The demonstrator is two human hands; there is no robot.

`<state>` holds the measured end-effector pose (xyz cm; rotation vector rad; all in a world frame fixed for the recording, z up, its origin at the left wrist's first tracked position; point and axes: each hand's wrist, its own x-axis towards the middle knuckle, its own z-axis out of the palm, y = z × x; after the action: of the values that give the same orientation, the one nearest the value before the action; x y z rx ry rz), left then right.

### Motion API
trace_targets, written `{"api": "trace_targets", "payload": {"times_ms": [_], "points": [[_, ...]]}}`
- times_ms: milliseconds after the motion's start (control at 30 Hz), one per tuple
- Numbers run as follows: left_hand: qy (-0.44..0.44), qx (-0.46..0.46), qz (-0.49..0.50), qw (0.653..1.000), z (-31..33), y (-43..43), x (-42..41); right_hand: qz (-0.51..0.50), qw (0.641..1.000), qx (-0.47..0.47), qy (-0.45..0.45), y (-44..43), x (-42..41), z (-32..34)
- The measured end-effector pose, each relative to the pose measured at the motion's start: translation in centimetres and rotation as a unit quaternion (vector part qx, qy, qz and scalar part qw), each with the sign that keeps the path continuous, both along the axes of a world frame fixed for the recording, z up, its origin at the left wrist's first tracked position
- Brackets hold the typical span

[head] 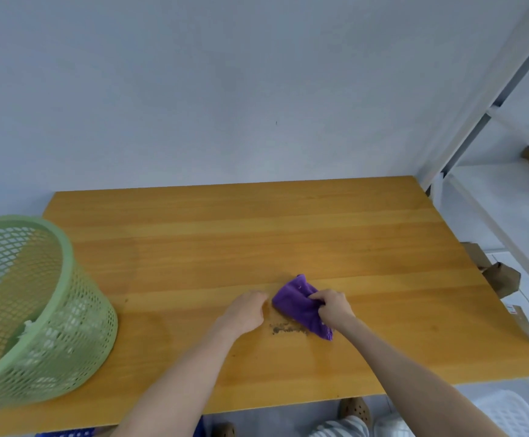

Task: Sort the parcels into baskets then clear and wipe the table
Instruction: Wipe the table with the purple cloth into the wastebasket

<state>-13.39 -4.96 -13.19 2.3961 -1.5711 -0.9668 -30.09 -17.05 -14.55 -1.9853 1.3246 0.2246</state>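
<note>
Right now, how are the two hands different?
The right hand has its fingers curled, gripping the purple cloth; the left hand holds nothing. The left hand rests beside the cloth, the right lies on top of it. Both are bare and down on the wooden table.

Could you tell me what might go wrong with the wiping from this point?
The dark crumbs lie just on the near side of the purple cloth, so a stroke by the right hand may smear or scatter them. The left hand rests close by and could pick up grime. The green basket overhangs the table edge and might tip if bumped.
</note>
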Motion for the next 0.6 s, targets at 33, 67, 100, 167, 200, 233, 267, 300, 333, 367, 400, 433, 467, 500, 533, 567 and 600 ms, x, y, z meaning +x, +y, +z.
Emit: {"api": "trace_targets", "payload": {"times_ms": [33,67,100,167,200,233,267,300,333,367,400,433,467,500,533,567,600], "points": [[0.000,0.000,-0.010,1.000,0.3,0.1,0.0,-0.011,1.000,0.013,-0.006,0.2,0.2,0.4],[0.002,-0.001,-0.022,1.000,0.6,0.3,0.0,-0.032,0.999,0.023,-0.016,0.5,0.2,0.6],[0.004,-0.003,-0.033,0.999,0.7,0.5,0.2,-0.065,0.997,0.029,-0.034,0.7,0.2,0.6],[0.004,0.000,-0.052,0.999,1.0,0.7,0.9,-0.157,0.984,0.041,-0.079,1.1,0.1,0.8],[0.000,0.005,-0.061,0.998,1.4,1.0,1.5,-0.204,0.973,0.046,-0.098,1.6,0.1,1.0],[-0.005,0.010,-0.064,0.998,1.6,1.0,1.7,-0.236,0.964,0.052,-0.109,1.7,0.0,1.1],[-0.011,0.015,-0.070,0.997,2.1,1.1,2.0,-0.260,0.957,0.055,-0.120,2.1,0.1,1.2],[-0.016,0.018,-0.079,0.997,2.6,1.2,2.2,-0.285,0.948,0.059,-0.130,2.5,0.3,1.4],[-0.021,0.018,-0.084,0.996,3.0,1.2,2.4,-0.305,0.940,0.063,-0.138,2.8,0.4,1.7],[-0.027,0.017,-0.089,0.996,3.4,1.3,2.6,-0.321,0.933,0.068,-0.145,3.1,0.6,2.1],[-0.029,0.010,-0.091,0.995,3.8,1.3,2.7,-0.331,0.929,0.073,-0.150,3.3,0.8,2.4],[-0.029,0.006,-0.087,0.996,3.7,1.3,3.1,-0.335,0.926,0.078,-0.153,3.4,1.1,2.5],[-0.029,0.002,-0.083,0.996,3.9,1.4,3.3,-0.337,0.925,0.079,-0.157,3.4,1.2,2.7],[-0.029,0.000,-0.079,0.996,4.0,1.5,3.4,-0.336,0.924,0.081,-0.162,3.5,1.2,2.9],[-0.030,-0.001,-0.075,0.997,4.1,1.7,3.3,-0.332,0.926,0.082,-0.163,3.5,1.0,3.1],[-0.028,0.000,-0.067,0.997,4.2,1.9,3.3,-0.329,0.927,0.080,-0.163,3.4,0.8,3.3],[-0.020,0.007,-0.055,0.998,4.4,2.1,3.0,-0.325,0.929,0.078,-0.161,3.1,0.2,3.6]]}}
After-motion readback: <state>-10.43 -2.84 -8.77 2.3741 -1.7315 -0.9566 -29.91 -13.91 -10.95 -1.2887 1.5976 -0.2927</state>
